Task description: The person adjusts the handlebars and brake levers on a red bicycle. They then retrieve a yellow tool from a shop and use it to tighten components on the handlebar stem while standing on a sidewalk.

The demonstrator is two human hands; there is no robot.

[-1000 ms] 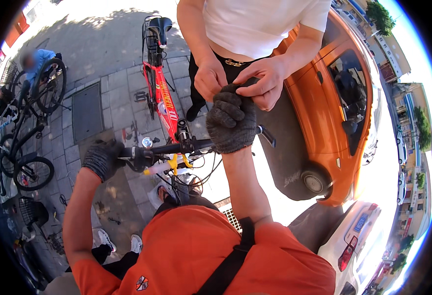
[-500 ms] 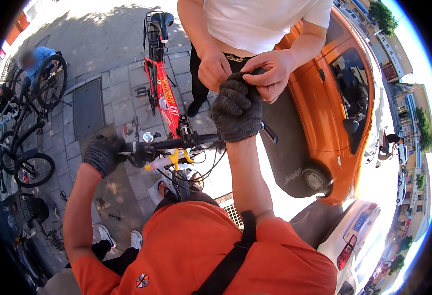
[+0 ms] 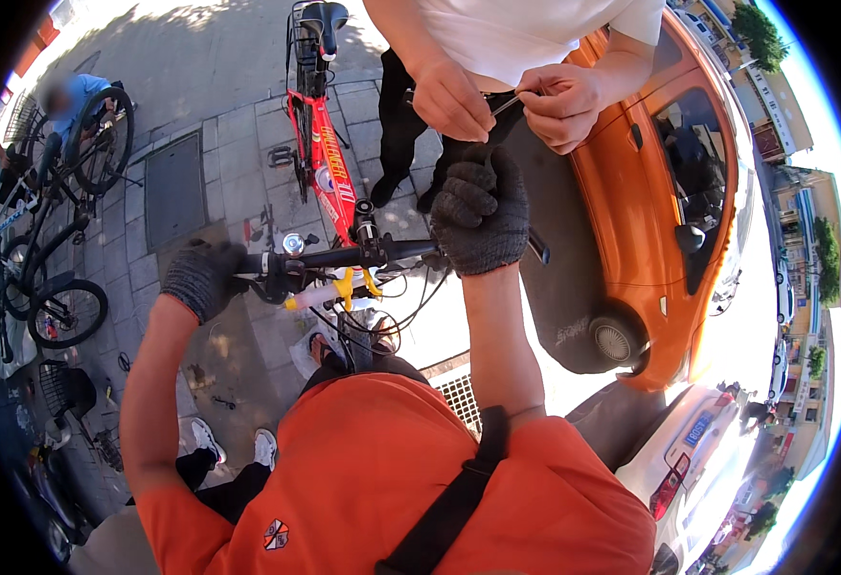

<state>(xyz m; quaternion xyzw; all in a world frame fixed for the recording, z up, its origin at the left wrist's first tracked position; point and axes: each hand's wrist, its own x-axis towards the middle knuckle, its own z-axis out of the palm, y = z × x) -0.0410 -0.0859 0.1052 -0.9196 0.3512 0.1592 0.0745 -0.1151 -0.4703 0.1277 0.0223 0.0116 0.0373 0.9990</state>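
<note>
My left hand [image 3: 200, 280], in a dark grey knit glove, is closed round the left end of the black handlebar [image 3: 329, 257] of a red bicycle [image 3: 326, 171]. My right hand [image 3: 481, 213], gloved alike, is raised above the bar's right side with its fingers curled; whatever they may hold is hidden. Just beyond it are the bare hands [image 3: 453, 99] of a person in a white shirt [image 3: 511, 38]. They pinch a thin metallic piece [image 3: 505, 105] too small to name. A silver bell [image 3: 293, 243] and a yellow-and-white part [image 3: 329, 292] sit by the bar.
An orange car [image 3: 622, 220] stands close on the right, with a white car [image 3: 689, 460] behind it. Several bicycles [image 3: 52, 259] and a crouching person [image 3: 76, 101] are at the left. A metal ground cover [image 3: 175, 192] lies in the paving.
The other person's hands have drawn away from my right fingertips, up and to the right, and the thin metallic piece now shows between them. My left hand stays on the handlebar.
</note>
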